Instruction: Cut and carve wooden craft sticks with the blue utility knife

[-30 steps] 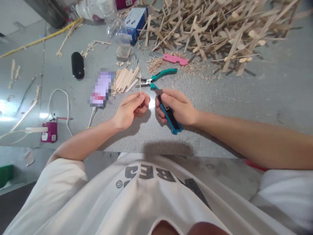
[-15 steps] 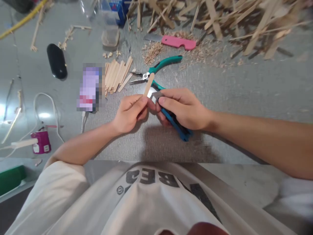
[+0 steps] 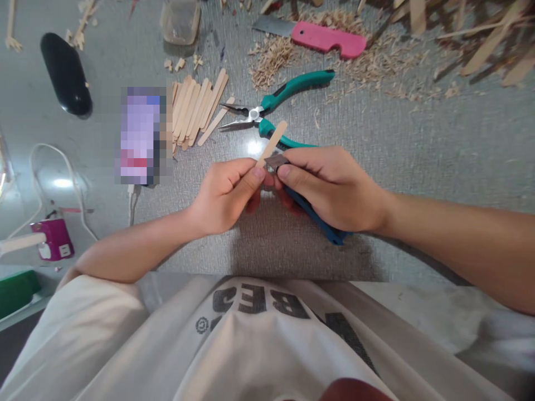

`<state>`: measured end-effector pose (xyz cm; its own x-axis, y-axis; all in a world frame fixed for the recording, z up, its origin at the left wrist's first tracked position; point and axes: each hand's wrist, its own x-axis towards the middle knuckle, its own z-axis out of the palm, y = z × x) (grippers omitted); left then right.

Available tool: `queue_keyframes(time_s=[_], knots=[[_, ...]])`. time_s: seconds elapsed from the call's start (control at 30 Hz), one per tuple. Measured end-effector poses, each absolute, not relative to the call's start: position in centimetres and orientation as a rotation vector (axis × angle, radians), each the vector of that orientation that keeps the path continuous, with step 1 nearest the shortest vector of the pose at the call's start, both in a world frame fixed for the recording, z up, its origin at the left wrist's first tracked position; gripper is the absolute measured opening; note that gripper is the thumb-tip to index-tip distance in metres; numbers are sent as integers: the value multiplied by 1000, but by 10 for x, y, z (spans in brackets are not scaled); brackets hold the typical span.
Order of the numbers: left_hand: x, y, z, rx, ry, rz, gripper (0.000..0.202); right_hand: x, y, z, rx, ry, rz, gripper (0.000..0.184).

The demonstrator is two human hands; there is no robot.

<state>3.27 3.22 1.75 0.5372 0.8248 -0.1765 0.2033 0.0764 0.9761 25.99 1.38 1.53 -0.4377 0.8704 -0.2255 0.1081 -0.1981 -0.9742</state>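
Note:
Between the thumb and fingers of my left hand (image 3: 232,192) is a wooden craft stick (image 3: 275,141), its rounded end pointing up and to the right. My right hand (image 3: 334,186) is closed around a blue utility knife (image 3: 317,214). The knife's short grey blade (image 3: 276,161) lies close beside the stick's edge, near my left thumb; whether it touches the wood is hard to tell. Part of the knife handle is hidden under my right palm. Just beyond both hands, green-handled needle-nose pliers (image 3: 254,115) lie spread on the table.
A row of craft sticks (image 3: 194,111) lies beside a phone (image 3: 140,133) on a cable. A pink folding knife (image 3: 328,39) rests among wood shavings (image 3: 273,58). Further around are a black case (image 3: 64,72), a clear plastic box (image 3: 179,22), a purple adapter (image 3: 54,239) and loose sticks (image 3: 493,44).
The camera view has shifted closer to the table. The stick in my left hand leans further right, and the blade sits nearer to it. Both hands keep their holds.

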Motion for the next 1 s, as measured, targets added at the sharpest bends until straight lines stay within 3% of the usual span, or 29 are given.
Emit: queue_keyframes(time_s=[0.5, 0.6, 0.73, 0.87, 1.0], knots=[[34, 23, 15, 1940, 958, 588, 38, 257, 8, 25, -1283, -1474, 1692, 51], [34, 21, 14, 2022, 997, 532, 36, 258, 3, 28, -1253, -1411, 1774, 48], [35, 17, 11, 2108, 1076, 499, 33, 258, -1, 27, -1339, -1549, 1554, 51], [37, 14, 10, 2118, 1069, 516, 33, 259, 1, 26, -1353, -1514, 1750, 48], [36, 14, 11, 2150, 1079, 507, 32, 261, 3, 23, -1354, -1591, 1636, 50]])
